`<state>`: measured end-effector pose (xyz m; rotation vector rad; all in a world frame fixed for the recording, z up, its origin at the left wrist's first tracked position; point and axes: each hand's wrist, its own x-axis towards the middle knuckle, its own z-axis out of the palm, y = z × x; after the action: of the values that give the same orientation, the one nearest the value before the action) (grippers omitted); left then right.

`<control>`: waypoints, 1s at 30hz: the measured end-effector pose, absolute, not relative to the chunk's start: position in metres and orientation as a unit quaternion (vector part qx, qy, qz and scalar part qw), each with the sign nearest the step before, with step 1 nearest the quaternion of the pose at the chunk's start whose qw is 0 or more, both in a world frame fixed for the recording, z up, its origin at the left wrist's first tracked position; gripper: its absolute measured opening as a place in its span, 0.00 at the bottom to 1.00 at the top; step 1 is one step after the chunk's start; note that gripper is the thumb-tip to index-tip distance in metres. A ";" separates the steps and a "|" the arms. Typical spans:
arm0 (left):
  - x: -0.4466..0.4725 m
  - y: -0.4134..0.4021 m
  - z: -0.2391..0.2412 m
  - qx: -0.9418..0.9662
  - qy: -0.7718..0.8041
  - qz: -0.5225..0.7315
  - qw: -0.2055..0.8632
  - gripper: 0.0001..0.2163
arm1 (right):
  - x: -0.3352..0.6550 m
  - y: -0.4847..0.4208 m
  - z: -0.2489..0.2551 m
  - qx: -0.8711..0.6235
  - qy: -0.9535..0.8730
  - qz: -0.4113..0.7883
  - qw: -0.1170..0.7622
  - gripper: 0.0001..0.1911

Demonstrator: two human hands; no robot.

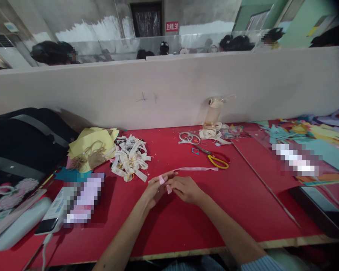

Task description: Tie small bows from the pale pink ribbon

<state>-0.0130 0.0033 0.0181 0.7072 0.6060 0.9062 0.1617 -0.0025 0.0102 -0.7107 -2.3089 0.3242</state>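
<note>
A pink ribbon (197, 169) trails to the right across the red table from between my two hands. Part of it is looped around the fingers of my left hand (154, 192), which holds it. The fingers of my right hand (187, 189) pinch the ribbon close by, and a short end hangs below the fingertips. The hands almost touch, so the exact grip is partly hidden. Beyond the ribbon's loose end lie scissors with yellow handles (219, 162). A tangled heap of white printed ribbon pieces (131, 158) sits farther back, to the left of my hands.
A low white partition (169, 98) borders the red table (169, 233). A bottle (213, 114) stands against it. Yellow paper (87, 141), a dark bag (25, 139) and a power bank (55, 210) lie left. A thin rod (267, 184) and a dark box (319, 209) lie right.
</note>
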 end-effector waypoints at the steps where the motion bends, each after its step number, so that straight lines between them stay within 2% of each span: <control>1: -0.013 0.003 0.018 0.332 0.281 0.419 0.797 0.18 | 0.162 -0.003 0.011 -0.268 -0.893 0.117 0.341 0.09; 8: -0.011 0.000 0.019 0.337 0.271 0.417 0.800 0.19 | 0.162 -0.008 0.012 -0.246 -0.894 0.090 0.364 0.09; 14: -0.012 0.001 0.021 0.307 0.255 0.397 0.826 0.20 | 0.160 -0.007 0.005 -0.304 -0.886 0.065 0.345 0.07; 21: -0.011 0.001 0.021 0.313 0.238 0.395 0.830 0.22 | 0.157 -0.008 0.000 -0.353 -0.852 0.096 0.375 0.08; 30: -0.011 0.001 0.011 0.300 0.243 0.409 0.827 0.22 | 0.153 -0.003 0.004 -0.306 -0.871 0.069 0.379 0.09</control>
<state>-0.0107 0.0014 0.0112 0.6370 0.5153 0.8689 0.1526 -0.0034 0.0039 -0.7825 -2.2251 0.1753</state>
